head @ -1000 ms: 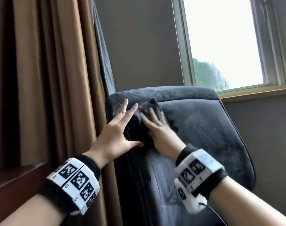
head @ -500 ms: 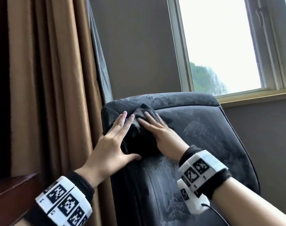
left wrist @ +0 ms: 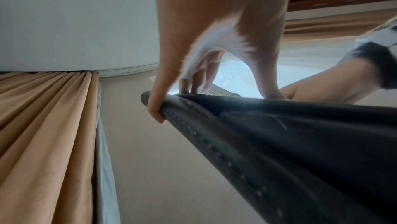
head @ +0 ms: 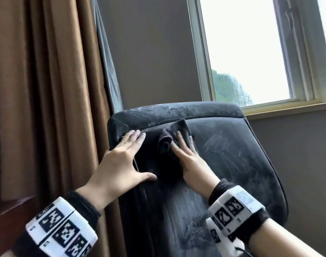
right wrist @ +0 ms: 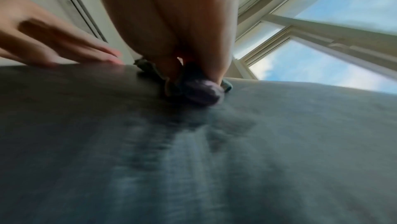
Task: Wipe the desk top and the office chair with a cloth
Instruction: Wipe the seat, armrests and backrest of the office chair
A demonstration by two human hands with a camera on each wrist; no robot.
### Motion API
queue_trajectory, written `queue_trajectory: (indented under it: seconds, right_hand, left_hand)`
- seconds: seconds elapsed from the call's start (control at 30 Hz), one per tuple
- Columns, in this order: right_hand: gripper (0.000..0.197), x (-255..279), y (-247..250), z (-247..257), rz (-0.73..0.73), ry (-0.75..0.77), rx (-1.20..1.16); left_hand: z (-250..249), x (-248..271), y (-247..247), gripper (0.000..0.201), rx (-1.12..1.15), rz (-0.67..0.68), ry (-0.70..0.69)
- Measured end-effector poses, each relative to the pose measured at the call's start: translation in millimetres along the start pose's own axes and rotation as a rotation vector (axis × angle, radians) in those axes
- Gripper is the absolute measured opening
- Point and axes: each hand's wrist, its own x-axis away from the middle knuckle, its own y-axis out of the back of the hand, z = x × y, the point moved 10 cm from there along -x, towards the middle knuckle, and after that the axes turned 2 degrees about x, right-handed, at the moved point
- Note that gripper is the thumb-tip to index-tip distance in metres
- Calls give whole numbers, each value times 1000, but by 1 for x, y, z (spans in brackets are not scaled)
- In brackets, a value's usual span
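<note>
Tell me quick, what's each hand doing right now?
Left hand: open, fingers straight, flat on the chair back, holding nothing.
Right hand: open, straight fingers pressing the cloth against the chair back.

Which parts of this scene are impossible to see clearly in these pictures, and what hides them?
- Seat and base of the dusty black office chair: cut off by the lower edge, head view.
- Dark crumpled cloth: partly covered by the right hand, head view; blurred by motion, right wrist view.
- Brown wooden desk: only a corner shows, left edge, head view.
- Left hand: blurred, right wrist view.
</note>
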Motion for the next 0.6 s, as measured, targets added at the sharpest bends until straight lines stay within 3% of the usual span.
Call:
queue_trajectory:
  seconds: [0.07, 0.13, 0.2, 0.3, 0.33, 0.4, 0.47, 0.53, 0.6]
  right_hand:
    - [90, 24, -22, 42, 84, 196, -36]
    - [93, 33, -22, 52, 125, 272, -74]
    - [94, 12, -8, 29, 102, 212, -42]
    - [95, -22, 9, -11, 39, -92, -42]
    - [96, -20, 7, 0, 38, -83, -43]
    - [95, 3, -13, 41, 77, 130, -14]
    - [93, 29, -24, 58, 160, 237, -50]
    - [95, 21, -10, 40, 151, 189, -37]
    - [95, -7, 4, -2, 129, -29, 6]
  left_hand:
    - [2, 2, 1, 115, 8, -8, 5]
    - [2, 3, 3, 116, 4, -23, 1]
    - [0, 3, 4, 119, 1, -30, -3]
    - [-3, 6, 4, 112, -6, -35, -26]
    - [-1, 7, 5, 112, -9, -38, -27]
    - [2, 9, 5, 115, -14, -42, -27]
    - [2, 10, 6, 114, -14, -47, -36]
    - [-1, 11, 7, 115, -21, -38, -57]
    - [-4, 12, 7, 118, -24, -15, -72]
